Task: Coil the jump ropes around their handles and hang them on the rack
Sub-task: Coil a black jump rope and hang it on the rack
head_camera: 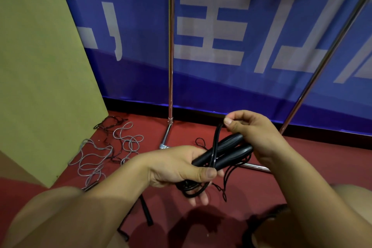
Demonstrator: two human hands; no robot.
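The left hand [177, 165] clasps two black handles [225, 152]; the right hand [249, 133] pinches the black rope [215, 143] looped over them.

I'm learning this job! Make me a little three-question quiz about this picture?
1. True or false: the left hand holds both black handles together.
2. What does the right hand pinch? A) the black rope B) the rack pole C) the grey rope
3. Fill in: the grey rope lies loose on the red ____.

Key: 1 true; 2 A; 3 floor.
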